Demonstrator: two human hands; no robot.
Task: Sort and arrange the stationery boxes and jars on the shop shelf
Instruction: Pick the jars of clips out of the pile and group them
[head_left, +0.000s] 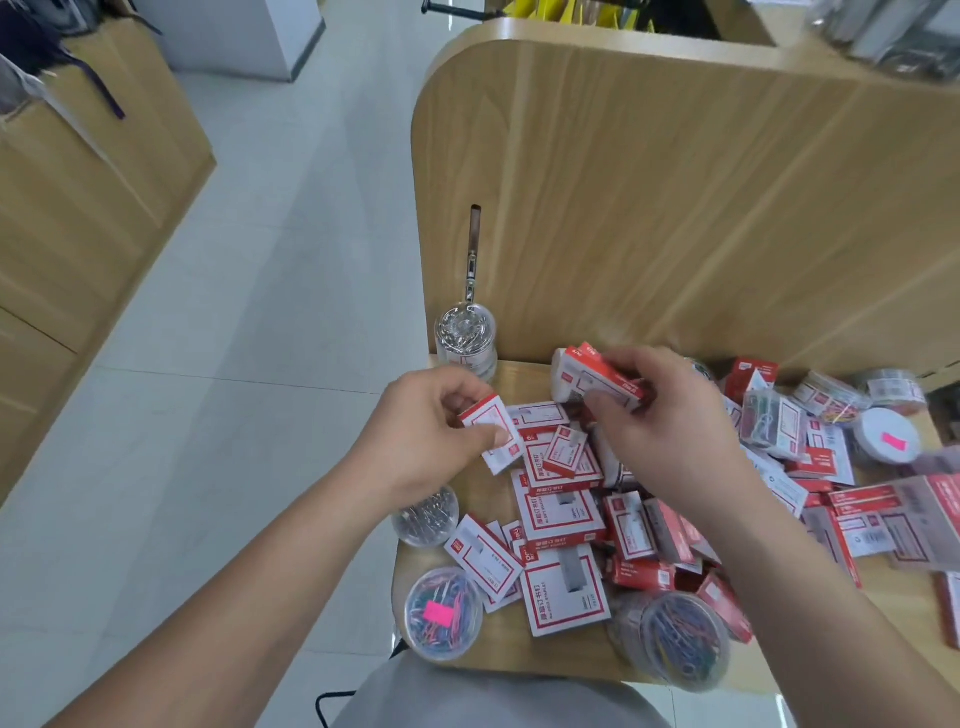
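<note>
Sorting stationery on the wooden shelf (519, 662)

The heap of staple boxes (563, 519) sprawls over the shelf's middle. The paper-clip jar (443, 613) at its front-left edge looks slippery. Above its back, my right hand (670, 431) grips a carton (608, 376), likely light and stiff, by its long sides. My left hand (426, 431) pinches a smaller box (491, 431).

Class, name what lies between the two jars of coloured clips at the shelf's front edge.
In the head view, a large red-and-white staple box lies flat between the pink-stickered jar and the right jar.
</note>
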